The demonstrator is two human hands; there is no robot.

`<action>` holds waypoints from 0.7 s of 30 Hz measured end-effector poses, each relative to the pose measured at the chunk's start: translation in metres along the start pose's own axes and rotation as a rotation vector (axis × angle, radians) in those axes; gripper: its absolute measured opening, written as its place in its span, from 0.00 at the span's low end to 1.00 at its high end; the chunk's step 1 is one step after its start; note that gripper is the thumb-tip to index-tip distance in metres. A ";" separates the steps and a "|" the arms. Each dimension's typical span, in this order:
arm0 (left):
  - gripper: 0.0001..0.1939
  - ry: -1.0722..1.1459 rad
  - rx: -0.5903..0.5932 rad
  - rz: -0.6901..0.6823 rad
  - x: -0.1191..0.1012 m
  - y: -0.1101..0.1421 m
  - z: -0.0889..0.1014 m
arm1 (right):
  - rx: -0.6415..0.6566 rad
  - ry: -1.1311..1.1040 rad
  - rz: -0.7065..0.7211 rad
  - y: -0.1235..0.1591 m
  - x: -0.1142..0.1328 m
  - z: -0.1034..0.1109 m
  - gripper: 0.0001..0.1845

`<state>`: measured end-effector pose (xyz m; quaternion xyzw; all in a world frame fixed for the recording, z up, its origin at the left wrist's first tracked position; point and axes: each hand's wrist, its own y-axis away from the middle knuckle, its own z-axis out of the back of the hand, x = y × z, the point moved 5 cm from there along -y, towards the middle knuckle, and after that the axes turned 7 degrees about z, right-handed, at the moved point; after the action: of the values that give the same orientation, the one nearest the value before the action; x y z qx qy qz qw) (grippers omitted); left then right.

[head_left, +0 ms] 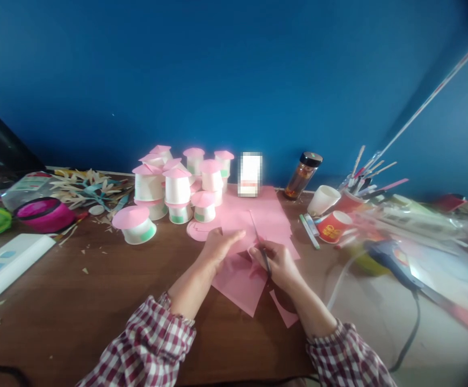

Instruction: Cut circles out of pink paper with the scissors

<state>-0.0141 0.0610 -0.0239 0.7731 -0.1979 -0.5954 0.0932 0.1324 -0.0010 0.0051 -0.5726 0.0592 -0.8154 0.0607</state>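
In the middle of the table, my right hand (280, 263) is closed round the handles of a pair of scissors (265, 260), whose blades point away from me. My left hand (220, 247) grips a sheet of pink paper (242, 285) just left of the scissors, thumb stretched over it. More pink sheets (272, 207) lie behind both hands. By my right wrist rests a curved pink offcut (284, 309). Left of my hands stand several white paper cups with pink cone tops (177, 185), some stacked. Cut pink pieces (197, 230) lie beside them.
A lidded bottle (303, 177) leans near the blue wall. To the right are a white cup (323, 201), a red cup (334, 227) and a glue gun (395, 266) with its cord. At left sit a power strip (12, 263), a magenta pouch (46, 215) and wooden sticks (92, 188).
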 end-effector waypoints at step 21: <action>0.23 0.022 0.062 0.043 -0.004 0.000 0.002 | -0.002 0.070 0.005 -0.001 -0.003 0.003 0.14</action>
<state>-0.0170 0.0627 -0.0208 0.7776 -0.2320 -0.5784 0.0841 0.1364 0.0000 0.0035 -0.5435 0.0633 -0.8349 0.0599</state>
